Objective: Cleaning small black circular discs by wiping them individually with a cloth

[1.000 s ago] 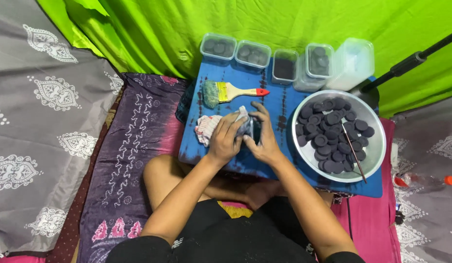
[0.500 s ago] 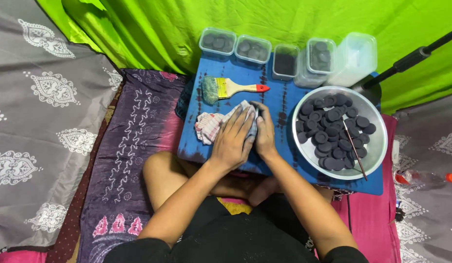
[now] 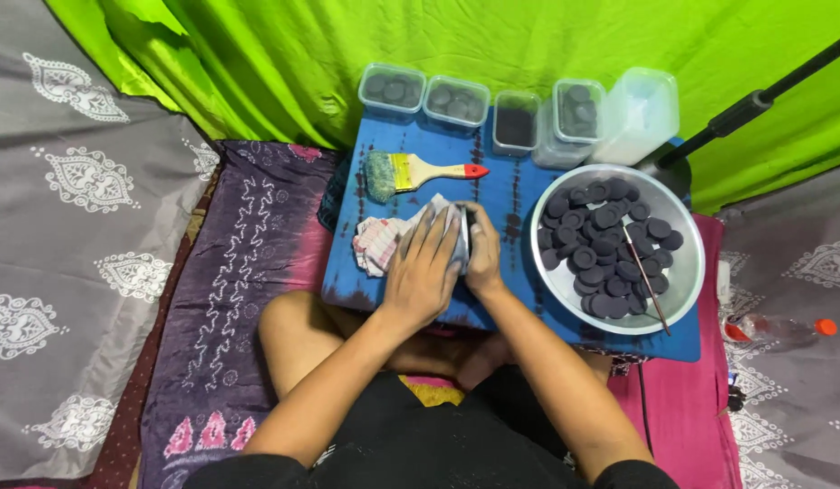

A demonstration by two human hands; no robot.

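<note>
On the floor, cross-legged, person works at a low blue board laid over the lap, streaked with dark stains. Both hands together at board centre: left hand lies flat on a checked cloth, pressing it down; right hand is closed around a small dark piece wrapped in the cloth's edge, mostly hidden. Paintbrush with red-tipped handle lies just above the hands. Metal bowl full of black discs sits right of the hands, thin stick across it. Row of clear plastic containers along the far edge. Green fabric backs the scene; grey patterned sheet and purple mat cover the floor at left.
</note>
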